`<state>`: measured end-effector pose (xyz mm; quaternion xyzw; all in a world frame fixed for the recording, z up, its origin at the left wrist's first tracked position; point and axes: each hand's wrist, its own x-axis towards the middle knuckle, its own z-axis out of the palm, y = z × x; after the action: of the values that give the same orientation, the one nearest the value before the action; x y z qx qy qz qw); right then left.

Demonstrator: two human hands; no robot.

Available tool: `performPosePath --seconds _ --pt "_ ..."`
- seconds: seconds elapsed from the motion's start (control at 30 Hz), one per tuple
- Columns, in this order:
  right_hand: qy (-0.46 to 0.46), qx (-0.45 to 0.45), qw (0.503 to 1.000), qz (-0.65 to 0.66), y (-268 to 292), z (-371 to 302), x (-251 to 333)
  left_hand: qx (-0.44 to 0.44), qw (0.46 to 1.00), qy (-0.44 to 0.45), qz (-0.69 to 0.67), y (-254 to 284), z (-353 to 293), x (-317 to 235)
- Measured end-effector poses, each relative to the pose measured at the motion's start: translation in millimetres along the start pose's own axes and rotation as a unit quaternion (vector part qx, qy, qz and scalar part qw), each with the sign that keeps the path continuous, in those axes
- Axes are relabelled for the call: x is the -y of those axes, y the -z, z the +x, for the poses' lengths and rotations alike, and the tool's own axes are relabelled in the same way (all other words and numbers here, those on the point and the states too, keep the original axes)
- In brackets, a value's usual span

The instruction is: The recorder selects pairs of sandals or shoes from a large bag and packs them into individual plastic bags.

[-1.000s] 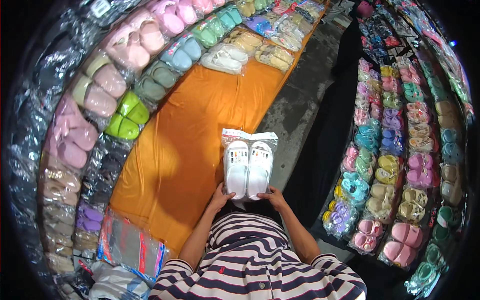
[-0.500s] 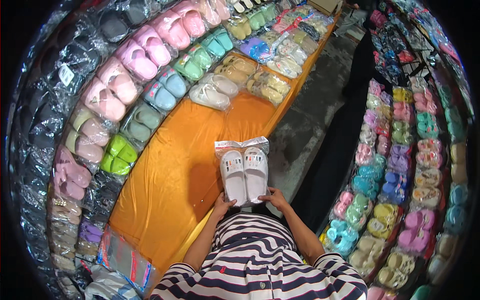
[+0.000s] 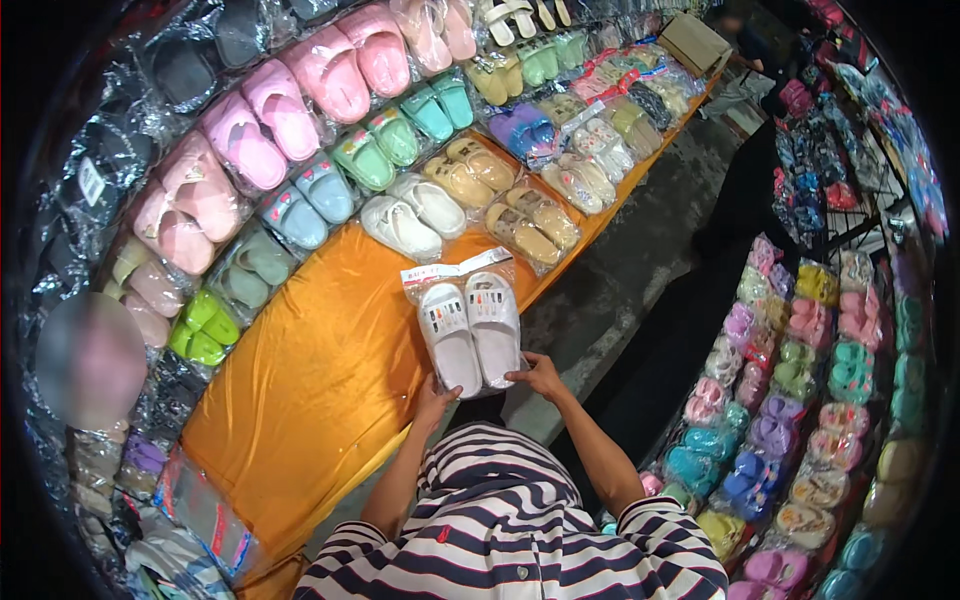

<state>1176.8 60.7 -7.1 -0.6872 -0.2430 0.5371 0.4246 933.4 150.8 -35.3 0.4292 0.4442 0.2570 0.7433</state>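
Observation:
A pair of white slide slippers (image 3: 468, 335) in a clear plastic bag hangs between my hands, over the near right edge of the orange cloth. Small coloured prints mark both straps, and a header strip tops the bag. My left hand (image 3: 436, 400) grips the bag's lower left corner by the left heel. On the other side, my right hand (image 3: 538, 376) is closed on the lower right corner, thumb on top. Beyond the bag lie bagged white slippers (image 3: 415, 215) and tan slippers (image 3: 533, 228) on the table.
An orange satin cloth (image 3: 300, 370) covers the table. Curved rows of bagged slippers, such as pink ones (image 3: 350, 65) and lime-green ones (image 3: 204, 328), line the left and back. More slippers (image 3: 780, 420) fill a rack on the right, past a grey floor strip (image 3: 610, 280). A cardboard box (image 3: 693, 44) stands far back.
Both hands have carried the bagged white slippers slightly left and farther forward, and the pair now tilts to the left. The whole view has turned a little. My grip stays the same.

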Motion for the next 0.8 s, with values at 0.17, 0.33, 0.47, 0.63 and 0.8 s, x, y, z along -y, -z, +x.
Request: performPosePath --seconds 0.17,0.33,0.47,0.63,0.8 --pt "-0.013 -0.020 0.996 -0.091 36 45 18 -0.019 0.996 -0.002 -0.084 -31 39 4" --pt "0.001 0.049 0.998 -0.028 64 70 37 -0.060 0.997 -0.026 -0.052 -52 57 8" --pt "-0.010 0.065 0.996 -0.067 73 95 58 -0.100 0.990 -0.001 -0.103 -70 67 5" --pt "0.007 0.118 0.984 -0.133 90 133 69 -0.149 0.984 -0.025 -0.092 -86 84 4" --pt "-0.001 0.130 0.985 -0.115 102 170 66 -0.161 0.976 -0.006 -0.144 -109 97 -9"
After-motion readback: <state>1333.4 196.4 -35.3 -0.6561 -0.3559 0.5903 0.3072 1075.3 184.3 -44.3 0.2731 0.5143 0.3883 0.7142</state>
